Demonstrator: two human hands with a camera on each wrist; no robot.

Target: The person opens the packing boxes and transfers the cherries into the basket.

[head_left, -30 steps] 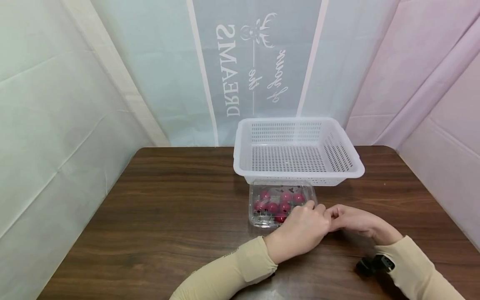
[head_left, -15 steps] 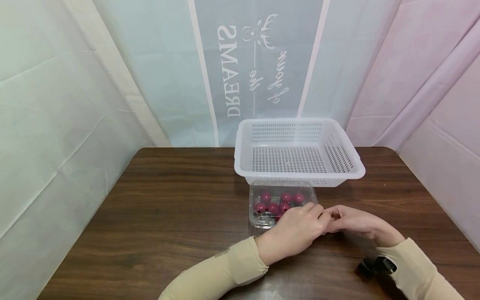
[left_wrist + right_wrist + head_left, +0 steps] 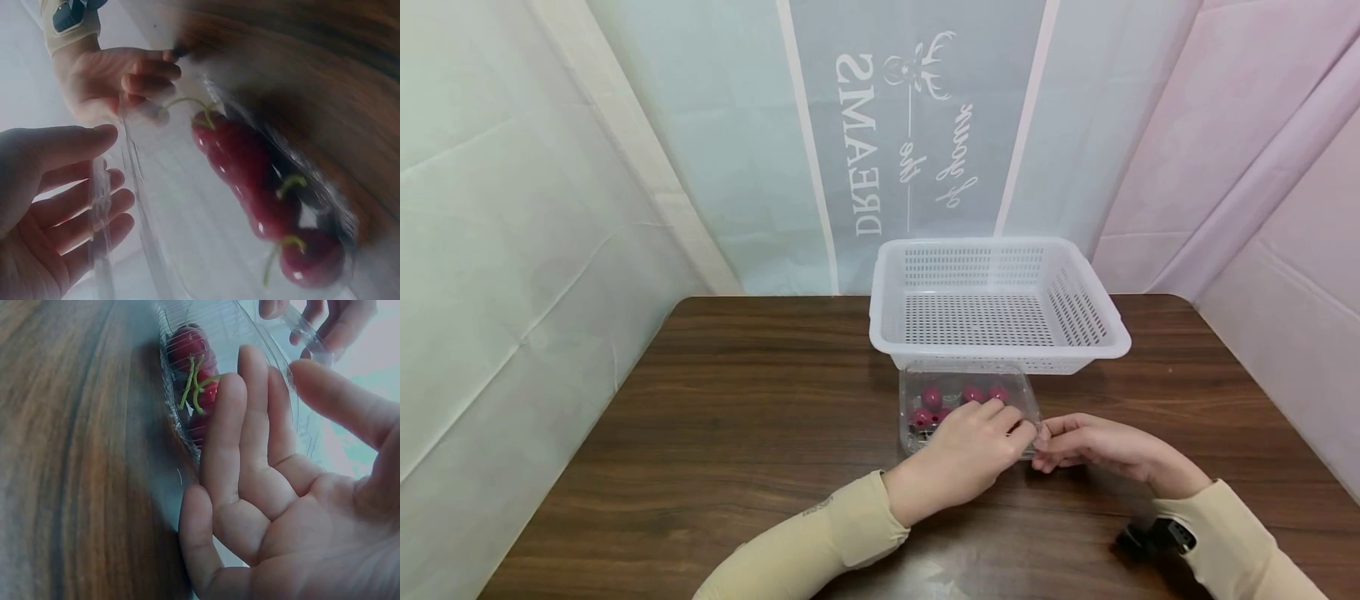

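Observation:
A clear plastic box [image 3: 906,408] of red cherries [image 3: 931,398] with green stems sits on the table. My left hand [image 3: 966,450] reaches over its front and holds the edge of the clear lid [image 3: 100,206] between thumb and fingers. In the left wrist view that edge stands a little apart from the box's rim [image 3: 140,212]. At the right front corner, my right hand [image 3: 1105,450] grips the box, thumb at the rim and fingers along the side. In the head view, my left hand hides some of the cherries.
A white slotted plastic basket [image 3: 1000,350] stands right behind the box. The brown wooden table [image 3: 737,467] extends to both sides, with printed cloth [image 3: 917,125] hanging behind it. A small black device [image 3: 1153,536] is at my right sleeve.
My left hand has slid left along the front of the box, covering more cherries. The right hand keeps almost the same place at the corner, and its fingertips have come into view.

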